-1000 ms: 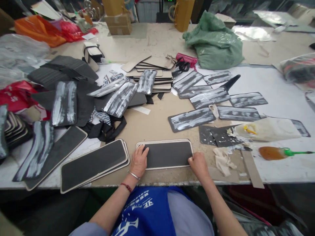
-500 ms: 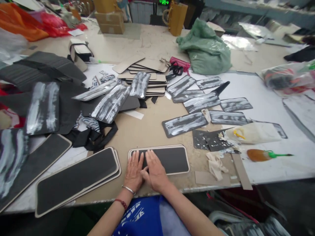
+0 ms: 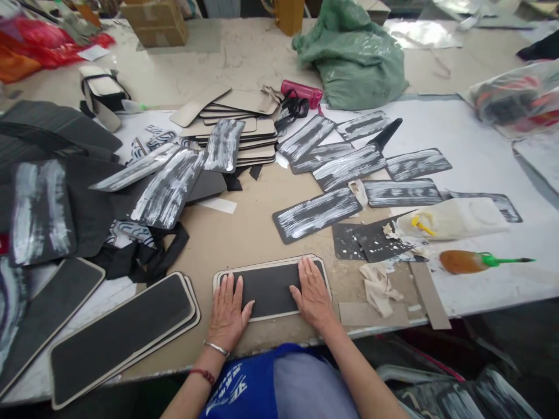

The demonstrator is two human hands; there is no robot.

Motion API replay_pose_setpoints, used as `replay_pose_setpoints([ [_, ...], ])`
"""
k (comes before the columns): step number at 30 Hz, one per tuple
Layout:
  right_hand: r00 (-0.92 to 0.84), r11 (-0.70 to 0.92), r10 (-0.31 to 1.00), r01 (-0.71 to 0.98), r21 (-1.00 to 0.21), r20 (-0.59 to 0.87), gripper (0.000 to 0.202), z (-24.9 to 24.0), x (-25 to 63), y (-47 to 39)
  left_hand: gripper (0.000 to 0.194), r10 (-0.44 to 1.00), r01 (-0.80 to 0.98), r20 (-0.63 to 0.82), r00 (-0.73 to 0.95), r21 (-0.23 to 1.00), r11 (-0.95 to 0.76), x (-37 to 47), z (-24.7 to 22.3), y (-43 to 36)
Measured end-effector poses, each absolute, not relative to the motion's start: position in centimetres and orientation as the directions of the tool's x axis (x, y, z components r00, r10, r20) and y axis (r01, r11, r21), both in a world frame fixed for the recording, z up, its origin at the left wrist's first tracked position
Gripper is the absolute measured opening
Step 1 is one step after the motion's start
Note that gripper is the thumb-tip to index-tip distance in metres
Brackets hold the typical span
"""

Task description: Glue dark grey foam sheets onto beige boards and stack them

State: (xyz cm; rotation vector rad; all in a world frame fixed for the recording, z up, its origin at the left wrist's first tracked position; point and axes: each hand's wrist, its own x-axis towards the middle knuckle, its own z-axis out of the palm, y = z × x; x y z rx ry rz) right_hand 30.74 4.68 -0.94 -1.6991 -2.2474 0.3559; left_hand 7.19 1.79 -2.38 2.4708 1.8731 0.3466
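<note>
**Flat and Close to the Edge**

A worker's left hand (image 3: 227, 314) lies flat on the left end of a dark-grey rectangular panel with rounded corners and a pale beige border (image 3: 266, 294), fingers straight, thumb spread, nothing gripped. The right hand (image 3: 315, 295), equally flat and open, rests on the panel's right end, its thumb angled inward. The panel sits directly before the worker, near the front edge of a paper-covered counter (image 3: 244, 61); a second pale rim shows behind it, suggesting another piece underneath.

Uneven pressure from the two hands could slide the upper piece out of line with that lower rim, and a pull toward the worker could bring it over the edge.

Just left, a slanted pair of matching dark panels with beige rims (image 3: 122, 343) reaches the counter's front edge, where a brush from the left forearm might knock it askew. Right of the panel lies a crumpled cream cloth (image 3: 379, 288). Beyond are black strips streaked with white (image 3: 318, 215); whether the coating is wet cannot be told, but if so, a stray touch could smear it. An amber bottle with a green nozzle (image 3: 460, 262) lies on its side farther right, where a loose tip might leak.
</note>
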Motion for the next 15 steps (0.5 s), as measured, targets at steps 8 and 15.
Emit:
replay_pose_setpoints([
  [8,-0.039,0.092,0.992,0.881,-0.464,0.123,0.054,-1.5,35.4,4.4,0.059,0.972,0.949,0.13,0.194,0.225,-0.219,7.3,-2.5,1.7],
  [15,0.256,-0.28,0.957,0.701,-0.656,-0.134,0.046,0.1,36.5,4.5,0.05,0.99,0.817,0.086,0.11,0.56,-0.139,6.6,-1.7,2.3],
])
